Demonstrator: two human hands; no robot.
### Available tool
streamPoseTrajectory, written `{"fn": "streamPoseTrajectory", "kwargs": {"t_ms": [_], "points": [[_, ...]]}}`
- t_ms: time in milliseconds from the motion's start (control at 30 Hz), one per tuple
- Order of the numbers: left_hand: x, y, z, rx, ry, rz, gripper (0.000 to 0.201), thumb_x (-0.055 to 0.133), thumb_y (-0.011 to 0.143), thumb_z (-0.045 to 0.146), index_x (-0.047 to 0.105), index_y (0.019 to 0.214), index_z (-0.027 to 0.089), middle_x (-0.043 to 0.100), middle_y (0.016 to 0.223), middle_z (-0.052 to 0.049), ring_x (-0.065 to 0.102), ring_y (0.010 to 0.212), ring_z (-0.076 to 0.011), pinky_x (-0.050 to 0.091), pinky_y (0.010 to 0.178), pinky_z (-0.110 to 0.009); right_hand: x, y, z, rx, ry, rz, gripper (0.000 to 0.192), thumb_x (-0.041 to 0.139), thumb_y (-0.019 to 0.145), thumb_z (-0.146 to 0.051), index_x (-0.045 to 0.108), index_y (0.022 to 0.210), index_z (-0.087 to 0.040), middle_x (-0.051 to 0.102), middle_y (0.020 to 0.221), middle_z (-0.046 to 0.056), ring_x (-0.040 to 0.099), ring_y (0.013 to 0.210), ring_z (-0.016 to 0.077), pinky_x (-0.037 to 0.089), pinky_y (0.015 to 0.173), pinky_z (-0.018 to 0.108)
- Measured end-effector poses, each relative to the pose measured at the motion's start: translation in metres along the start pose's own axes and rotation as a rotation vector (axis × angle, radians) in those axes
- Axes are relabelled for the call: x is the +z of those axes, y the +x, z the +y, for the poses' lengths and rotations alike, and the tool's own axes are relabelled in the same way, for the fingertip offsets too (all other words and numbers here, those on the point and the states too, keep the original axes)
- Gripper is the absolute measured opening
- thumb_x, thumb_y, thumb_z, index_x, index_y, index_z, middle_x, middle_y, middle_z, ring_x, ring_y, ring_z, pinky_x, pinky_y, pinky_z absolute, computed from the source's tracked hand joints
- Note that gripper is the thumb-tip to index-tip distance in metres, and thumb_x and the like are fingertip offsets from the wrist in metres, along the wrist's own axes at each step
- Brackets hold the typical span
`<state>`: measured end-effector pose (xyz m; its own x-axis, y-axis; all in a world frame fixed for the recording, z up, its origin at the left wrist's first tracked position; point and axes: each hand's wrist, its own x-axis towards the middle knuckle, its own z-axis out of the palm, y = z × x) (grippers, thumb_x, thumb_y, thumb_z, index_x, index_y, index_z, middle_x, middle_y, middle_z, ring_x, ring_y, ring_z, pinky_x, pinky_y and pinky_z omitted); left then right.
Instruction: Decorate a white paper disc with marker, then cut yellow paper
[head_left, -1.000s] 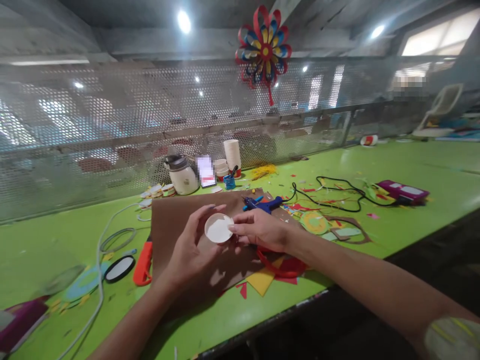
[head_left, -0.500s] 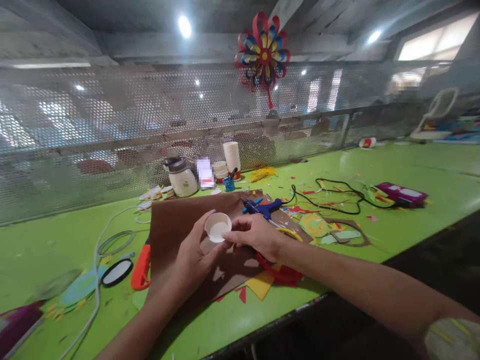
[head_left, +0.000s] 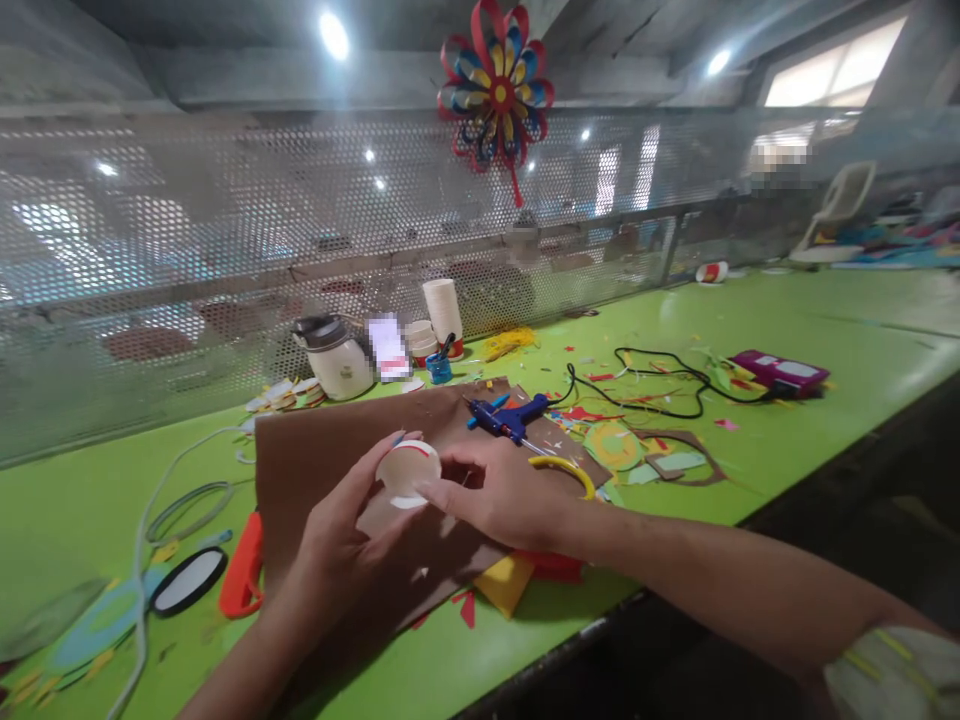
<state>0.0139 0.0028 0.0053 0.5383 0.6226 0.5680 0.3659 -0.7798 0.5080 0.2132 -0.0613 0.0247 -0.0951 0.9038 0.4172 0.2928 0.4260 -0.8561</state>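
Two hands, left hand (head_left: 341,535) and right hand (head_left: 499,495), pinching paper cup (head_left: 406,468) between them

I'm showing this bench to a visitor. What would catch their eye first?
Probably the red, blue and yellow paper pinwheel hung high on the mesh screen. Then both hands, left hand and right hand, pinching a small white paper cup over brown paper on the bright green table.

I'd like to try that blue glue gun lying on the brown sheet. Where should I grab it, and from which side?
Take the blue glue gun by its handle, the stubby part that points toward the table's near edge, coming from the near side. It lies flat on the brown sheet with its nozzle toward the left and the black cord trailing right, so the handle is probably the free, safest part.
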Motion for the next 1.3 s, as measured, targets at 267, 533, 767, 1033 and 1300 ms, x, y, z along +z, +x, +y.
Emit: {"fn": "streamPoseTrajectory", "kwargs": {"t_ms": [267, 533, 767, 1033, 1300], "points": [[-0.002, 0.002, 0.002, -0.071, -0.019, -0.077, 0.063, 0.078, 0.072, 0.037, 0.061, 0.132, 0.030, 0.070, 0.126, -0.007, 0.062, 0.119, -0.0383, 0.052, 0.102, -0.055, -0.014, 0.001, -0.001, -0.236, -0.311, 0.048, 0.024, 0.056, 0.097, -0.029, 0.072, 0.088, -0.015, 0.073, 0.082, 0.007, 0.061, 0.072, 0.0160, 0.044, 0.070, 0.028], [-0.006, 0.006, 0.008, -0.094, -0.011, -0.129, 0.061, 0.077, 0.070, 0.042, 0.065, 0.129, 0.031, 0.072, 0.121, -0.007, 0.061, 0.121, -0.0390, 0.055, 0.096, -0.050, -0.018, 0.001, 0.004, -0.322, -0.699, -0.134, 0.032, 0.042, 0.102, -0.020, 0.071, 0.096, -0.008, 0.075, 0.091, 0.015, 0.063, 0.078, 0.0215, 0.039, 0.070, 0.033], [-0.006, 0.008, 0.015, -0.088, -0.022, -0.155, 0.059, 0.075, 0.072, 0.040, 0.065, 0.127, 0.024, 0.073, 0.118, -0.009, 0.067, 0.110, -0.0353, 0.060, 0.086, -0.041, -0.016, 0.001, 0.014, -0.251, -0.703, -0.112, 0.032, 0.047, 0.098, -0.020, 0.068, 0.075, -0.014, 0.071, 0.073, 0.009, 0.053, 0.063, 0.0156, 0.031, 0.062, 0.031], [-0.006, 0.008, 0.025, -0.149, -0.148, -0.151, 0.045, 0.074, 0.069, 0.034, 0.072, 0.114, 0.028, 0.075, 0.114, -0.007, 0.069, 0.104, -0.0331, 0.060, 0.082, -0.040, -0.012, 0.003, 0.012, 0.011, -0.466, -0.084, 0.033, 0.057, 0.087, -0.021, 0.059, 0.055, -0.016, 0.052, 0.050, -0.002, 0.039, 0.049, 0.0099, 0.024, 0.051, 0.028], [-0.009, 0.009, 0.016, -0.095, -0.300, -0.328, 0.041, 0.072, 0.077, 0.028, 0.068, 0.118, 0.023, 0.073, 0.114, -0.008, 0.068, 0.102, -0.0255, 0.055, 0.092, -0.039, -0.017, 0.006, 0.021, 0.168, -0.310, -0.198, 0.031, 0.056, 0.091, -0.036, 0.070, 0.072, -0.017, 0.066, 0.064, 0.003, 0.053, 0.057, 0.0144, 0.036, 0.054, 0.027]]}}
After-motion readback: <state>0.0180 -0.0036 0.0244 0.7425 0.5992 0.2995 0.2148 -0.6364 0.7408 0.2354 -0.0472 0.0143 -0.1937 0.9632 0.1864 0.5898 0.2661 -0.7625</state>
